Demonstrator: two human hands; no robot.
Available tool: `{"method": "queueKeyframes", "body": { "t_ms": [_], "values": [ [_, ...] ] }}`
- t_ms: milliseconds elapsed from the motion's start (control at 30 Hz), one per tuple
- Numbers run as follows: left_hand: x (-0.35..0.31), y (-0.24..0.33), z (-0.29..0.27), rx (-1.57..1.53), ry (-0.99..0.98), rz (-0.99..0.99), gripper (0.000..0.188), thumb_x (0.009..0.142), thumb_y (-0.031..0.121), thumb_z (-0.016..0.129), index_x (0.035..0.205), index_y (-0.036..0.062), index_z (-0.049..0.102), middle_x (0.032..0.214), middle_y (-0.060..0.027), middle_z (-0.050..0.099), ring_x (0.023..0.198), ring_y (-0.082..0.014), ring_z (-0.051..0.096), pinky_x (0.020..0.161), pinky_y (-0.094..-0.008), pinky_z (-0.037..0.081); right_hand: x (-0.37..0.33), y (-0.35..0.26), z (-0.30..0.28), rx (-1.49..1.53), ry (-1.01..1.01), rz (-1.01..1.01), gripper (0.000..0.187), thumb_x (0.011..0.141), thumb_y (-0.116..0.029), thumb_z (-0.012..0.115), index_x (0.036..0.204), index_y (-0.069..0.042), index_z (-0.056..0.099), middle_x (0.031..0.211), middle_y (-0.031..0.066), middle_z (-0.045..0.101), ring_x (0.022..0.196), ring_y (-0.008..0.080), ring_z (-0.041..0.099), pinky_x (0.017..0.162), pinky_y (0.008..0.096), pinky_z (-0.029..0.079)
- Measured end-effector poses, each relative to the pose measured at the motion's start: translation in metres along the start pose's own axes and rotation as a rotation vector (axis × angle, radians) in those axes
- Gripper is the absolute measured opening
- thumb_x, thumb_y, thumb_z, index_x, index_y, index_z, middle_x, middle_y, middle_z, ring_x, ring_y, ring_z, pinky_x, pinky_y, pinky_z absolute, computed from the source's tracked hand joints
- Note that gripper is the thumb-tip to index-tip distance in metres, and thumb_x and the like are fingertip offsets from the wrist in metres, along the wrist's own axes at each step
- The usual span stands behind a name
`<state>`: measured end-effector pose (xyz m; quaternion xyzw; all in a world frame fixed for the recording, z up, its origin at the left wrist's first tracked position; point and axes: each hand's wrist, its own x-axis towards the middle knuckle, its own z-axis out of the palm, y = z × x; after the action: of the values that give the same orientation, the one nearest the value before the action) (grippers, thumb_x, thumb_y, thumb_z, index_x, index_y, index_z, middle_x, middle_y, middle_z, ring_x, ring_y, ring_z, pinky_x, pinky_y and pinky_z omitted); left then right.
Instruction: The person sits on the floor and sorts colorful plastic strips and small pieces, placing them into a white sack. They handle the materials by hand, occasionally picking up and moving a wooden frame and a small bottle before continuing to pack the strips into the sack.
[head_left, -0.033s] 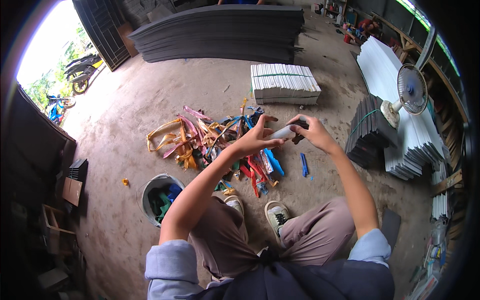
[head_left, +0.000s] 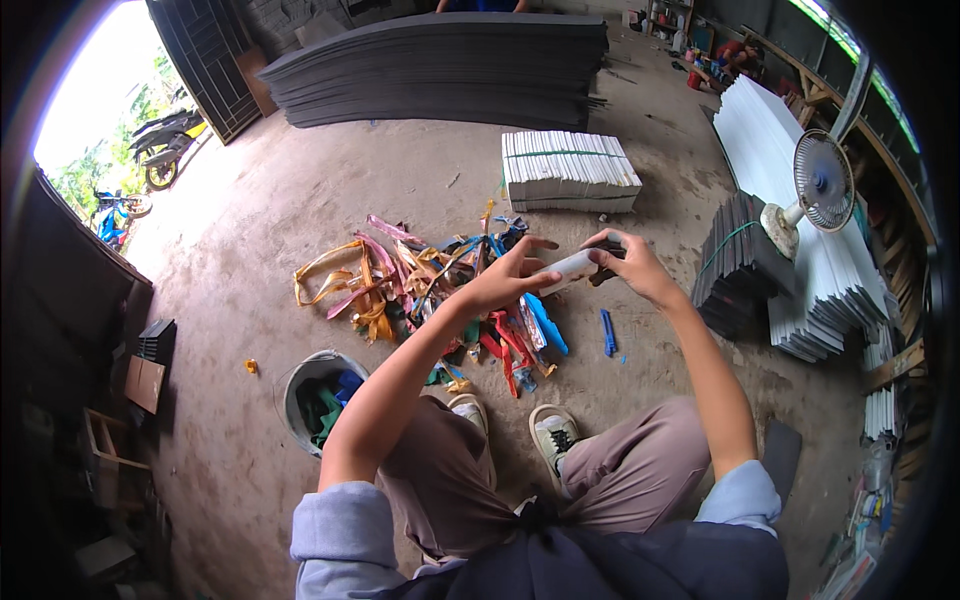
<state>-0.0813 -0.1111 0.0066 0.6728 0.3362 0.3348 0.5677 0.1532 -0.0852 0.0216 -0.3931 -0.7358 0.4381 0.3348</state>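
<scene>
In front of me, above the floor, I hold a pale, translucent cylinder-shaped piece [head_left: 572, 269] between both hands. The fingers and thumb of my left hand [head_left: 500, 284] curve around its left end. My right hand [head_left: 640, 268] grips the other end, where something dark shows among the fingers; I cannot make out what it is. Below and left of my hands lies a tangled heap of coloured plastic strips [head_left: 375, 285], in orange, pink, red and blue. A blue cutter knife [head_left: 608, 333] rests on the floor below my right hand.
A bucket [head_left: 290, 415] with green and blue cloth-like material stands at left. Ahead are a strapped white stack [head_left: 570, 180] and long dark sheets [head_left: 430, 75]. Right are a dark strapped stack [head_left: 725, 265], white sheets [head_left: 830, 290] and a fan [head_left: 823, 178]. People sit at the back.
My left fingers and thumb have shifted slightly on the cylinder, which is tilted a little differently. Everything else stays nearly the same.
</scene>
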Motion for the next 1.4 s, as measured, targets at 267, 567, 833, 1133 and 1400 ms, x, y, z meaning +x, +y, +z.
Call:
{"method": "queueKeyframes", "body": {
  "t_ms": [267, 567, 833, 1133, 1400],
  "values": [
    [0.008, 0.002, -0.016, -0.118, 0.130, 0.057, 0.032, 0.086, 0.019, 0.059, 0.106, -0.0060, 0.057, 0.097, -0.0094, 0.062, 0.088, -0.0150, 0.061, 0.081, -0.0266, 0.049, -0.002, -0.007, -0.018, 0.358, 0.103, 0.062, 0.044, 0.077, -0.035, 0.067, 0.102, 0.000, 0.058, 0.095, 0.0121, 0.061, 0.084, 0.0189, 0.063, 0.079, 0.0285, 0.051],
    [0.010, -0.004, -0.019, 0.539, 0.587, 0.093, 0.018, 0.076, 0.013, 0.066, 0.089, 0.0015, 0.064, 0.076, -0.0099, 0.067, 0.066, -0.0145, 0.063, 0.062, -0.0280, 0.049, -0.005, -0.003, -0.017, -0.273, 0.235, -0.074, 0.031, 0.075, -0.023, 0.070, 0.097, -0.003, 0.059, 0.095, 0.0105, 0.060, 0.087, 0.0216, 0.060, 0.076, 0.0321, 0.049],
    [0.000, -0.070, -0.063, 0.982, 0.457, -0.163, 0.015, 0.070, 0.014, 0.065, 0.080, 0.0024, 0.068, 0.069, -0.0152, 0.064, 0.062, -0.0278, 0.063, 0.062, -0.0352, 0.049, -0.024, 0.046, -0.056, -0.700, 0.253, 0.020, 0.028, 0.069, -0.019, 0.073, 0.089, -0.004, 0.060, 0.086, 0.0124, 0.060, 0.085, 0.0280, 0.059, 0.075, 0.0376, 0.046],
    [0.034, -0.100, -0.063, 1.358, 0.361, -0.114, 0.014, 0.073, 0.006, 0.057, 0.084, -0.0021, 0.056, 0.088, -0.0228, 0.058, 0.076, -0.0383, 0.060, 0.066, -0.0455, 0.049, -0.046, 0.082, -0.081, -0.538, 0.341, 0.136, 0.030, 0.069, -0.020, 0.072, 0.091, -0.004, 0.060, 0.088, 0.0154, 0.060, 0.086, 0.0294, 0.059, 0.076, 0.0372, 0.047],
    [0.084, -0.101, -0.007, 1.447, 0.290, -0.413, 0.028, 0.076, 0.034, 0.060, 0.083, 0.0071, 0.061, 0.083, -0.0149, 0.062, 0.082, -0.0320, 0.060, 0.077, -0.0458, 0.042, -0.071, 0.145, -0.093, -0.679, 0.188, 0.281, 0.028, 0.068, -0.016, 0.071, 0.091, -0.004, 0.059, 0.097, 0.0156, 0.056, 0.092, 0.0323, 0.057, 0.076, 0.0399, 0.047]
  ]
}}
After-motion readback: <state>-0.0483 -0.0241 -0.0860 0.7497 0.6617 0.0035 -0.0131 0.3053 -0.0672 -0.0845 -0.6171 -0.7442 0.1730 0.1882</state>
